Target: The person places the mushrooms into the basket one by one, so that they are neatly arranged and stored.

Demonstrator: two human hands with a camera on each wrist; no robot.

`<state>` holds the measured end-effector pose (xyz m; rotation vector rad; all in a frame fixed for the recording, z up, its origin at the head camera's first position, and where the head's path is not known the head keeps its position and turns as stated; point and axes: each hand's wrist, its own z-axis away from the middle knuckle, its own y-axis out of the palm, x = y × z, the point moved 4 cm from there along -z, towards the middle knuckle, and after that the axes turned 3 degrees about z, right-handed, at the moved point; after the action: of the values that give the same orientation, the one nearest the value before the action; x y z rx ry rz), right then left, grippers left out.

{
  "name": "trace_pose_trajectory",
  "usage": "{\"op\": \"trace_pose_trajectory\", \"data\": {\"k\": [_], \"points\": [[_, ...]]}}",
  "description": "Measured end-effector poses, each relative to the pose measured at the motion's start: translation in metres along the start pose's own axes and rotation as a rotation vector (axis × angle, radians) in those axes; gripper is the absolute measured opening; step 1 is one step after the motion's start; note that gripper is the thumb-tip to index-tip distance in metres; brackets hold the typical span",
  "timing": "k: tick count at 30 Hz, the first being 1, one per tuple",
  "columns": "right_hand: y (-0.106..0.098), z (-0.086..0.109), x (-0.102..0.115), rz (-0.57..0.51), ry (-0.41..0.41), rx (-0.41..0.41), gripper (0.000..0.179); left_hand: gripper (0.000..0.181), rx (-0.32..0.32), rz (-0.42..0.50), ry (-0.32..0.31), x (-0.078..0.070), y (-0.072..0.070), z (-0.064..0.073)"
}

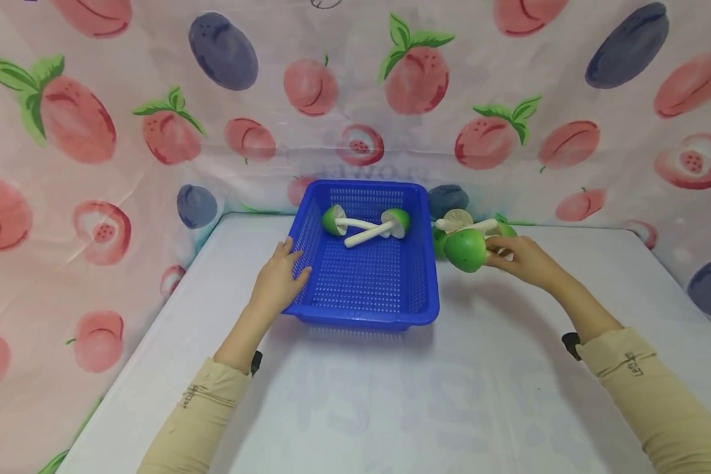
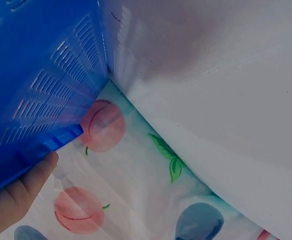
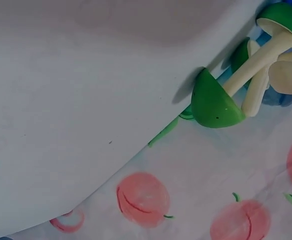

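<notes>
Green mushroom [image 1: 465, 251] | right hand [image 1: 523, 259] pinching it | left hand [image 1: 274, 280] spread on basket [image 1: 361, 316] rim | mushrooms [image 1: 396, 223] inside: whole in head view only

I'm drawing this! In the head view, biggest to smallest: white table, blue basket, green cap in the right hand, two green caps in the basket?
1. White table
2. Blue basket
3. Held green cap, though it may be nearer
4. Left basket cap and right basket cap: alike, unranked

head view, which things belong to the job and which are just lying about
In the job:
- green-capped mushroom in right hand
- blue basket, left hand touching
- two mushrooms inside
- mushrooms beside the basket

Just surroundings:
- fruit-print cloth
- white tabletop
</notes>
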<state>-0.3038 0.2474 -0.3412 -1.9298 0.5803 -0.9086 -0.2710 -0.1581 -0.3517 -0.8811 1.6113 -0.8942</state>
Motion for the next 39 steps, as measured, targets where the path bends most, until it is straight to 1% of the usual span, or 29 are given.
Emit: {"op": "trace_pose_trajectory", "data": {"k": [3, 6, 9, 12, 15, 20, 22, 27, 29, 34, 39], "points": [[0.0, -0.003, 0.0, -0.007, 0.013, -0.021, 0.021, 0.048, -0.002, 0.006, 0.006, 0.0, 0.001, -0.001], [0.0, -0.006, 0.0, -0.037, 0.03, -0.05, 0.02, 0.048, -0.006, 0.009, 0.012, 0.0, 0.0, -0.001], [0.001, -0.011, 0.002, -0.086, 0.044, -0.089, 0.018, 0.048, -0.01, 0.006, 0.009, 0.001, -0.001, 0.0], [0.001, -0.013, 0.005, -0.141, 0.08, -0.123, 0.016, 0.048, -0.008, 0.005, 0.007, 0.0, -0.001, 0.0], [0.0, -0.016, 0.008, -0.21, 0.115, -0.135, 0.016, 0.048, -0.005, 0.005, 0.009, -0.001, -0.001, 0.0], [0.0, -0.022, 0.015, -0.347, 0.153, -0.112, 0.021, 0.048, -0.008, 0.007, 0.01, -0.001, -0.001, 0.0], [0.001, -0.024, 0.017, -0.385, 0.168, -0.105, 0.024, 0.048, -0.004, 0.01, 0.006, 0.0, -0.001, 0.0], [0.003, -0.032, 0.022, -0.394, 0.164, -0.072, 0.027, 0.048, 0.009, 0.011, -0.012, 0.003, 0.0, 0.0], [0.004, -0.035, 0.023, -0.391, 0.164, -0.059, 0.027, 0.048, 0.01, 0.01, -0.009, 0.003, -0.001, 0.0], [0.003, -0.043, 0.026, -0.456, 0.201, -0.038, 0.03, 0.049, 0.005, 0.009, 0.011, 0.001, -0.001, -0.002], [0.001, -0.053, 0.035, -0.503, 0.214, -0.003, 0.033, 0.049, 0.008, 0.016, 0.006, 0.001, 0.001, -0.001]]}}
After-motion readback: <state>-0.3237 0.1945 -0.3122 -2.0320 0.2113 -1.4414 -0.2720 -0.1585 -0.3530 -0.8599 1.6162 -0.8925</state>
